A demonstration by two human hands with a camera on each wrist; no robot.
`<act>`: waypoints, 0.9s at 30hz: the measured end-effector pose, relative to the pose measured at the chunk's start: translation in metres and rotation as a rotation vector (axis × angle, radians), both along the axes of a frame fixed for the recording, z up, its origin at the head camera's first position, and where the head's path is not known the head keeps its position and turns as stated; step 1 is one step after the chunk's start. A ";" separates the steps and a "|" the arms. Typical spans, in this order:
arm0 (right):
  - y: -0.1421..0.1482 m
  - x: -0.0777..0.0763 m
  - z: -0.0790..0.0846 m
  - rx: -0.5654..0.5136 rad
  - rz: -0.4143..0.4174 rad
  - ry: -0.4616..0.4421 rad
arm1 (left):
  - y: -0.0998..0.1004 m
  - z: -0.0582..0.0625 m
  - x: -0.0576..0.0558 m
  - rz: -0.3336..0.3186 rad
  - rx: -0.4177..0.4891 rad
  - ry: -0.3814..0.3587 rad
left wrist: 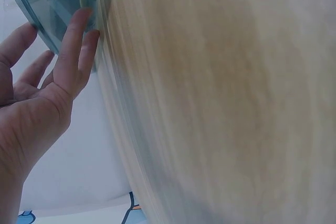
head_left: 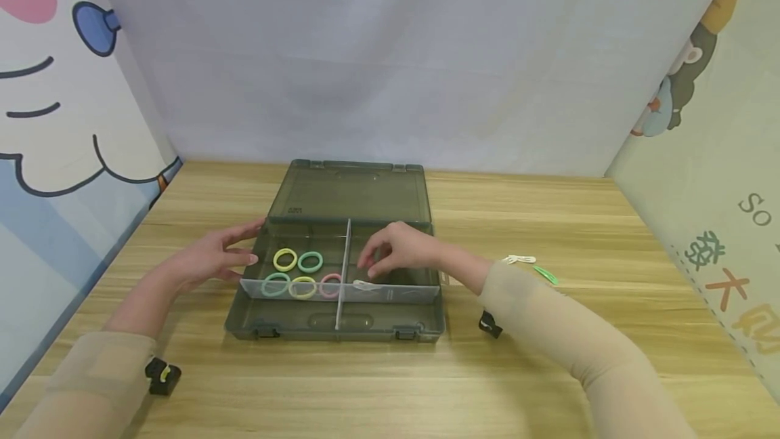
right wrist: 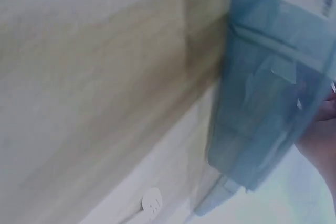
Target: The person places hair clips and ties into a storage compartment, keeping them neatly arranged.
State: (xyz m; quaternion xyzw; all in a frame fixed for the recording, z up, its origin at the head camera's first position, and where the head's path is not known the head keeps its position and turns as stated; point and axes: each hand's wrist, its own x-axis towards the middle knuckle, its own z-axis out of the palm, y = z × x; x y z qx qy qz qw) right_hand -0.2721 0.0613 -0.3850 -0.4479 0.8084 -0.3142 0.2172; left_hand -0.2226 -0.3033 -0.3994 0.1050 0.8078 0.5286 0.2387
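A grey see-through plastic box (head_left: 244, 320) lies with its lid (head_left: 350, 192) folded back. My left hand (head_left: 210, 257) is spread at the box's left side, fingertips against the wall; the left wrist view shows these fingers (left wrist: 68, 61) extended along it. Over the right compartment hovers my right hand (head_left: 402, 249), fingers loosely bent, thumb and forefinger slightly apart. Just below its fingertips is a small white hair clip (head_left: 365, 285) by the clear divider (head_left: 402, 293). In the left compartment are yellow (head_left: 284, 260), green (head_left: 310, 262) and pink (head_left: 331, 286) hair ties.
Right of the box, a white hair clip (head_left: 519, 259) and a green hair clip (head_left: 545, 274) lie on the wooden table (head_left: 390, 391), partly beside the right forearm. An upright divider (head_left: 347, 249) splits the box left from right. A pale curtain (head_left: 390, 66) hangs behind the table.
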 end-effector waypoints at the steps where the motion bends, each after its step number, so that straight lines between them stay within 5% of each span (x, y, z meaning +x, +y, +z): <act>1: 0.002 0.000 0.003 -0.003 -0.001 0.003 | 0.000 0.000 0.000 -0.002 0.002 0.001; 17: 0.043 0.004 0.036 -0.015 -0.051 0.105 | 0.000 -0.001 -0.001 0.001 -0.005 0.007; 27: 0.077 0.004 0.041 0.002 -0.116 0.136 | -0.001 -0.001 -0.001 -0.002 -0.006 0.017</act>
